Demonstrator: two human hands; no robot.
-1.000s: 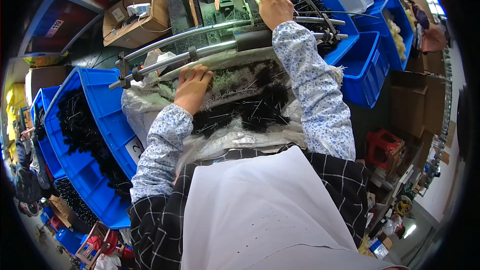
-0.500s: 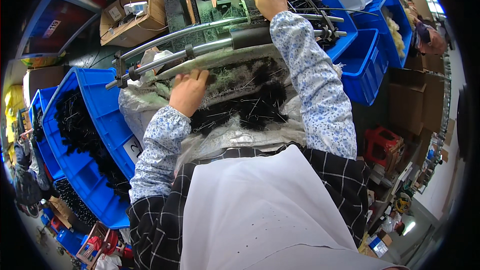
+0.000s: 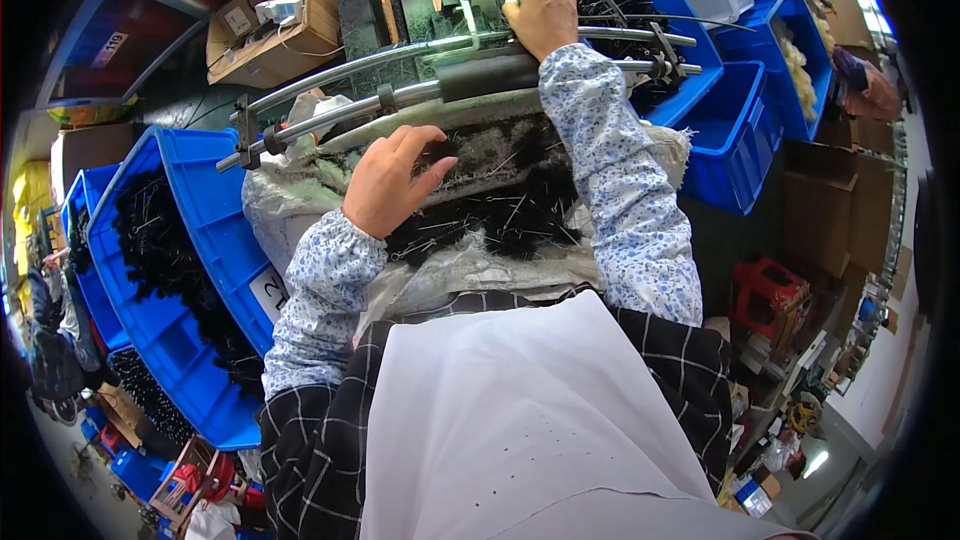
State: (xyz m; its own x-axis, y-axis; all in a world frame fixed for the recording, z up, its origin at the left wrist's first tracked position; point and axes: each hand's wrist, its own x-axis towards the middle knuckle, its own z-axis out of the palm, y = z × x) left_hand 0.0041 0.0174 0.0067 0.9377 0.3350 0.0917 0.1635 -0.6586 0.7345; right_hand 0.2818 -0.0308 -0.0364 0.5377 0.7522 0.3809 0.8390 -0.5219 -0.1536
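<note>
My left hand (image 3: 390, 180) hovers over the sack-covered lap, thumb apart from the fingers and nothing visible between them. Under it lies a loose pile of black bristle brushes (image 3: 510, 225) with thin looped wire stems, on a whitish sack (image 3: 440, 275). My right hand (image 3: 542, 16) is up at the green machine (image 3: 460, 10), its fingers bent together beside the machine's working end. Whatever those fingers hold is too small and hidden to make out. Two curved metal rails (image 3: 350, 110) cross between the machine and the pile.
A blue bin (image 3: 180, 230) of black brushes stands at the left; another blue bin (image 3: 690, 35) with brushes sits beyond my right hand. Further right is a blue crate (image 3: 735, 140). An open cardboard box (image 3: 275, 25) stands left of the machine, a red stool (image 3: 765, 295) low on the right.
My left hand has turned over the pile, its thumb now showing apart from the fingers. My right hand has shifted slightly at the machine, and its fingers are more bent.
</note>
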